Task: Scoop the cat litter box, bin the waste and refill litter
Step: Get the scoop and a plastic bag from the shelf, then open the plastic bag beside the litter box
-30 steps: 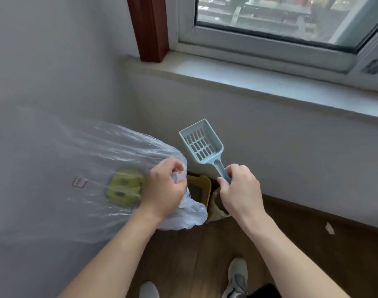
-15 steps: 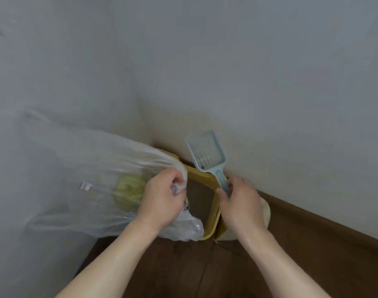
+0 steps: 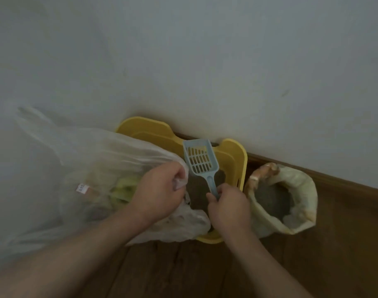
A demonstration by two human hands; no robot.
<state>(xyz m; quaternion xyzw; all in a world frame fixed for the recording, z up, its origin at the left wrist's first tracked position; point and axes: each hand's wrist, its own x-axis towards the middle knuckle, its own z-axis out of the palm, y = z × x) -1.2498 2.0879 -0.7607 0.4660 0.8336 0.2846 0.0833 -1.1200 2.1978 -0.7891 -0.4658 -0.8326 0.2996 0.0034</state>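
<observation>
The yellow litter box (image 3: 237,155) stands at the far edge of the wooden floor (image 3: 205,269), its back rim against the white wall (image 3: 205,61). We hold the pale blue slotted scoop (image 3: 199,162) above the box, head pointing toward the wall, and no waste is visible in it. Our right hand (image 3: 228,208) is clenched round the lower end of the scoop handle. Our left hand (image 3: 160,192) grips a bunched fold at the edge of a clear plastic bag (image 3: 87,168), which overlaps the left part of the box and hides that side. Inside the bag we see yellow-green contents and a small white label. Just beside the right wall of the box, an open litter sack (image 3: 299,190) stands on the floor against the brown skirting board (image 3: 334,181), with grey litter (image 3: 271,197) showing through its rolled-down mouth.
</observation>
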